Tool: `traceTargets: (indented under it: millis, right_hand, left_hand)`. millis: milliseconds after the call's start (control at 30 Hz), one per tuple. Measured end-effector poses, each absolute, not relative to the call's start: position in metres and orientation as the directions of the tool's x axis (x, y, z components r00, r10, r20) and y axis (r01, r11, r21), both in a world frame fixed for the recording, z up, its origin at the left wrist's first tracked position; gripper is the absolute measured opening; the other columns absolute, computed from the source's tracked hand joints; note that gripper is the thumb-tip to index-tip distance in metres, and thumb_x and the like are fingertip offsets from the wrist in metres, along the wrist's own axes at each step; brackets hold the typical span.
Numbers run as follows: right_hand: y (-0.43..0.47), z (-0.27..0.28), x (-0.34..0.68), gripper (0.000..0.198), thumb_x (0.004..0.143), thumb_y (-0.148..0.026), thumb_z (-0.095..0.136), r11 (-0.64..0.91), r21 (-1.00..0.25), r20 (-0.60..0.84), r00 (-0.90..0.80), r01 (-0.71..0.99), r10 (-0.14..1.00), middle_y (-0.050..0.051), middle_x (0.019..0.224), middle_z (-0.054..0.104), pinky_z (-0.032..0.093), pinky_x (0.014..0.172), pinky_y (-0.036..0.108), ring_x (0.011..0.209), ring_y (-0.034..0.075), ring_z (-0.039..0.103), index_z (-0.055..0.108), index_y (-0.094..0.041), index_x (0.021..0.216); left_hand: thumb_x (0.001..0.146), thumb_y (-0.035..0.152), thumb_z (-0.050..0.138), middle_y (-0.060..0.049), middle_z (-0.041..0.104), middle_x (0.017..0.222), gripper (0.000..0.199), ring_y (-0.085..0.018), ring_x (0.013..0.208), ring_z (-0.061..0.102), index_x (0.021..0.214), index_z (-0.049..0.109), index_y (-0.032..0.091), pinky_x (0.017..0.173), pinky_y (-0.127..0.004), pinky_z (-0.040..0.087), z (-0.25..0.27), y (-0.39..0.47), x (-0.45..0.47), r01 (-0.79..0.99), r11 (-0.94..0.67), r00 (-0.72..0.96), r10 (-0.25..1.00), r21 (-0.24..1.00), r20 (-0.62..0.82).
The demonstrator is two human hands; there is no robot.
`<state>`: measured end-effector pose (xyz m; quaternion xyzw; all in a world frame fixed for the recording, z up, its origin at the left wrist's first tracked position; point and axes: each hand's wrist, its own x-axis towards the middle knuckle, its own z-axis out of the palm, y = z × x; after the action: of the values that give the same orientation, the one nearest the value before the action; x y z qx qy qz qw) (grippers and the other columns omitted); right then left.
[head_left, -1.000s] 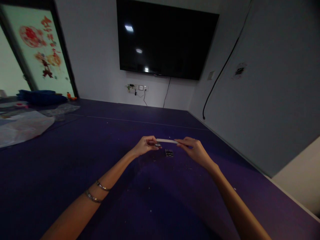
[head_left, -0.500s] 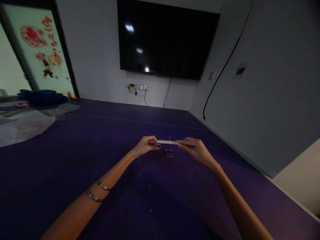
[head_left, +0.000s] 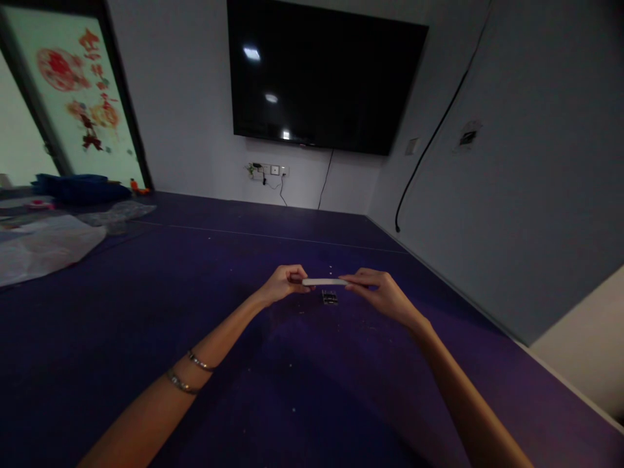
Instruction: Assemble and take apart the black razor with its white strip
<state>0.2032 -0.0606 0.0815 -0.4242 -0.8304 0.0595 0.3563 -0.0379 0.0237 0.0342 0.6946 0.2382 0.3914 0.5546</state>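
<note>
A thin, pale, slightly bowed strip (head_left: 324,282) spans the gap between my hands, held level above the purple surface. My right hand (head_left: 377,289) pinches its right end between thumb and fingers. At its left end, my left hand (head_left: 286,285) is closed with thumb and fingertips together. The strip's end passes in front of these fingertips, so what they grip is mostly hidden. Just below the strip, a small dark square piece with lighter markings, like a circuit board (head_left: 329,298), lies on the surface.
The purple surface (head_left: 234,396) reaches back to the wall. Clear plastic sheeting (head_left: 53,244) and a dark blue cloth bundle (head_left: 80,188) lie at far left. A black cable (head_left: 429,143) hangs along the right wall; a television (head_left: 326,78) is mounted ahead.
The strip's left end has come down slightly and now covers the small dark, shiny piece that showed at my left fingertips. Both hands have stayed almost in place.
</note>
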Motion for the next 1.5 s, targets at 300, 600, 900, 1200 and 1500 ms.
traceTargets:
  millis: [300, 600, 900, 1200, 1500]
  right_hand:
    - [-0.057, 0.080, 0.212, 0.029, 0.083, -0.038, 0.051, 0.603, -0.449, 0.524, -0.351, 0.660, 0.776, 0.005, 0.084, 0.066, 0.045, 0.067, 0.027, 0.074, 0.015, 0.058, 0.067, -0.023, 0.104]
    - [-0.053, 0.078, 0.218, 0.029, 0.081, -0.039, 0.054, 0.576, -0.505, 0.501, -0.324, 0.643, 0.802, 0.004, 0.083, 0.066, 0.044, 0.066, 0.028, 0.073, 0.016, 0.059, 0.068, -0.024, 0.101]
    - [-0.055, 0.079, 0.218, 0.028, 0.081, -0.038, 0.054, 0.579, -0.518, 0.491, -0.336, 0.629, 0.804, 0.004, 0.084, 0.066, 0.045, 0.069, 0.028, 0.076, 0.016, 0.059, 0.068, -0.024, 0.101]
    - [-0.051, 0.076, 0.220, 0.029, 0.080, -0.039, 0.054, 0.564, -0.544, 0.450, -0.352, 0.620, 0.821, 0.004, 0.085, 0.067, 0.045, 0.068, 0.028, 0.076, 0.016, 0.060, 0.068, -0.024, 0.101]
    - [-0.053, 0.076, 0.217, 0.031, 0.080, -0.039, 0.054, 0.561, -0.577, 0.410, -0.383, 0.594, 0.828, 0.004, 0.083, 0.067, 0.044, 0.063, 0.026, 0.073, 0.015, 0.058, 0.068, -0.022, 0.101]
  left_hand:
    - [0.057, 0.009, 0.072, -0.003, 0.069, 0.074, 0.023, -0.013, 0.072, 0.064, 0.068, 0.052, 0.013, 0.071, -0.027, 0.047, 0.036, 0.021, -0.037, -0.135, -0.247, 0.579, 0.766, 0.959, 0.279]
    - [0.057, 0.010, 0.072, -0.003, 0.070, 0.075, 0.022, -0.013, 0.073, 0.064, 0.069, 0.053, 0.013, 0.071, -0.026, 0.047, 0.034, 0.022, -0.037, -0.142, -0.250, 0.595, 0.752, 0.958, 0.284]
    - [0.057, 0.009, 0.072, -0.003, 0.069, 0.074, 0.023, -0.013, 0.072, 0.064, 0.069, 0.053, 0.013, 0.070, -0.026, 0.046, 0.034, 0.022, -0.038, -0.135, -0.239, 0.589, 0.761, 0.961, 0.272]
    - [0.055, 0.010, 0.073, -0.003, 0.069, 0.074, 0.023, -0.012, 0.070, 0.064, 0.068, 0.054, 0.012, 0.068, -0.025, 0.047, 0.033, 0.023, -0.037, -0.130, -0.244, 0.583, 0.765, 0.961, 0.273]
    - [0.055, 0.009, 0.073, -0.001, 0.068, 0.070, 0.024, -0.012, 0.069, 0.064, 0.069, 0.054, 0.013, 0.070, -0.026, 0.046, 0.038, 0.019, -0.036, -0.100, -0.253, 0.583, 0.769, 0.962, 0.263]
